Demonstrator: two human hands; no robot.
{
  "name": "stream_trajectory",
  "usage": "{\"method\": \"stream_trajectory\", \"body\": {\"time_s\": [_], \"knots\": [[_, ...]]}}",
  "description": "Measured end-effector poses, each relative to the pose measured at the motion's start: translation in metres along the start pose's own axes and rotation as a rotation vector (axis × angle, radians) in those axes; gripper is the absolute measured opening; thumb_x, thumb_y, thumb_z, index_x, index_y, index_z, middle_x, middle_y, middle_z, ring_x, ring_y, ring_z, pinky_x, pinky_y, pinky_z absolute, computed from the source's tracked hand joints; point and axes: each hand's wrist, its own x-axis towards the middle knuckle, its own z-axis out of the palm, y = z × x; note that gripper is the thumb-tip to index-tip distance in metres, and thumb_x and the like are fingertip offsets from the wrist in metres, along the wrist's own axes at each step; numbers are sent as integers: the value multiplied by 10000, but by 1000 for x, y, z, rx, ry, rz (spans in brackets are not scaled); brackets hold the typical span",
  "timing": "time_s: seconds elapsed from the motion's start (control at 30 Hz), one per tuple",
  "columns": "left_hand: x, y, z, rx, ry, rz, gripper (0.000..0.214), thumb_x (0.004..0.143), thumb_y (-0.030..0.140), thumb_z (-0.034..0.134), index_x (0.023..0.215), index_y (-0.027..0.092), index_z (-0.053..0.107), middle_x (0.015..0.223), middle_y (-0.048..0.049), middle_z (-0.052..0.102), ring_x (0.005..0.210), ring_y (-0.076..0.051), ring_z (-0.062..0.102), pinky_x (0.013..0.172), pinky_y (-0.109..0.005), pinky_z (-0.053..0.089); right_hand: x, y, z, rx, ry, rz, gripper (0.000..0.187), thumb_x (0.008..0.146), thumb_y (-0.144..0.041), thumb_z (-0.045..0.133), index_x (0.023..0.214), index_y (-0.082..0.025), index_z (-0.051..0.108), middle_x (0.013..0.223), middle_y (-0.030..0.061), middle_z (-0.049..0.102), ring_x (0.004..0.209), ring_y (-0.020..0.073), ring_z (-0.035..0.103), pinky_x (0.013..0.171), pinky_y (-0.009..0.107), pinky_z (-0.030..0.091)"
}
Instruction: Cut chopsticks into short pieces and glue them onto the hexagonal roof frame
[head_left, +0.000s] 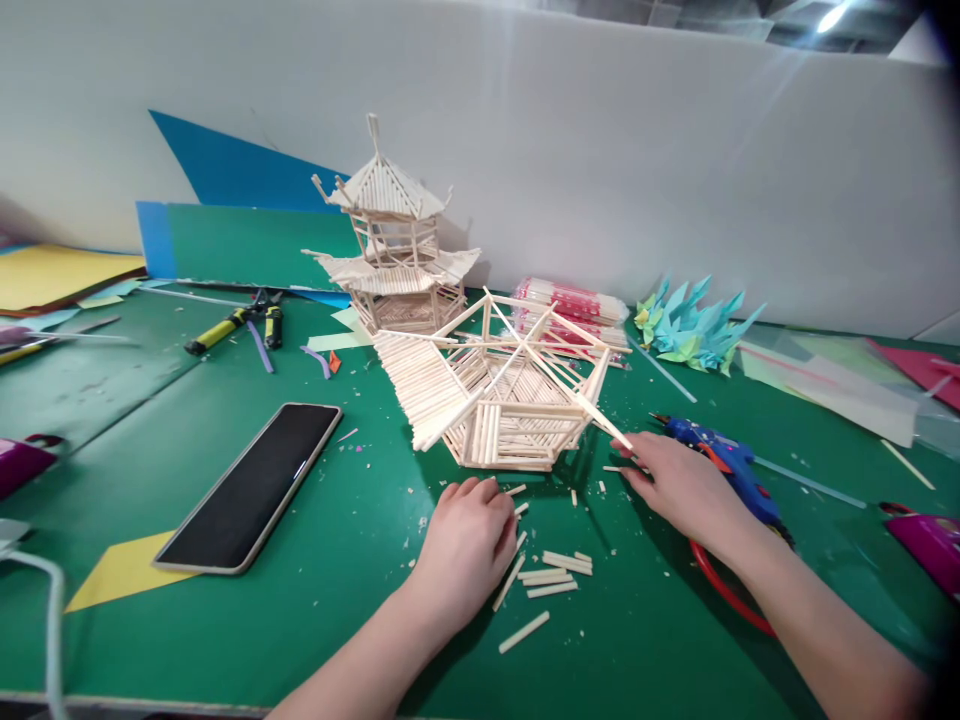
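A hexagonal frame of thin wooden sticks, with one slatted roof panel at its left, stands in front of me. My right hand pinches the lower end of a wooden stick that slopes out from the frame's right side. A short stick piece lies by my right thumb. My left hand rests on the table before the frame, fingers curled and their tips hidden. Several cut stick pieces are scattered to the right of it.
Behind the frame stands a stick pagoda beside packs of sticks. A blue glue gun with a red cable lies near my right forearm. At left are a phone and yellow-handled pliers. Folded blue paper sits at the back right.
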Motion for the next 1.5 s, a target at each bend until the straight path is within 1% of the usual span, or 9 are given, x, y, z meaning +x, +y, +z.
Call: {"method": "stream_trajectory", "body": {"time_s": [0.17,0.3,0.53,0.67,0.93,1.1,1.2,1.3,1.5], "knots": [[0,1,1,73,-10,1,251,839,187,398,686,186,597,729,-62,600,731,-219,546,668,-337,385,10,-7,-2,-146,-131,-51,193,812,-140,433,842,-199,614,797,65,652,700,222,622,503,267,355],[-1,1,1,85,-3,3,254,850,214,399,689,189,594,744,-61,604,732,-215,547,668,-337,386,15,-10,-4,-205,-186,-36,154,755,-115,472,758,-185,608,715,65,640,586,198,607,448,255,275],[-4,3,1,37,50,19,270,867,236,379,727,178,603,766,-72,605,751,-213,545,690,-342,407,15,-9,-1,-152,-173,-1,114,686,-113,497,704,-188,580,685,35,638,609,182,590,485,253,287],[-4,5,0,-5,79,38,272,863,217,388,709,172,607,752,-71,606,735,-202,542,687,-332,420,12,-6,-2,-80,-174,-21,106,727,-138,484,708,-205,565,668,13,607,592,168,571,493,251,290],[-6,5,1,-91,162,65,274,861,196,394,706,153,616,732,-84,604,716,-203,534,676,-342,426,12,-4,0,48,-159,-51,148,818,-187,462,688,-202,530,735,32,526,590,175,503,500,267,243],[-6,5,2,-161,225,89,258,850,180,416,687,160,615,704,-72,600,686,-194,532,654,-332,425,9,-4,4,263,-127,35,138,815,-176,426,711,-188,517,664,26,485,579,183,451,542,294,257],[-5,4,4,-221,272,96,233,837,178,436,696,162,621,696,-70,601,675,-194,535,641,-331,424,1,-9,-2,501,-134,96,146,840,-262,418,882,-188,537,712,25,515,617,179,465,576,296,311],[-5,4,5,-295,322,92,216,828,176,449,715,146,631,694,-78,595,670,-194,539,625,-324,423,-12,-26,-11,811,-205,138,251,863,-378,386,959,-194,529,660,-13,485,565,138,445,522,253,341],[-10,15,-5,-461,316,57,192,822,164,472,699,136,616,610,-21,544,577,-130,519,550,-231,414,-28,-66,-16,1233,-250,173,253,830,-424,486,864,-178,534,632,-46,440,538,82,370,492,201,322]]}}
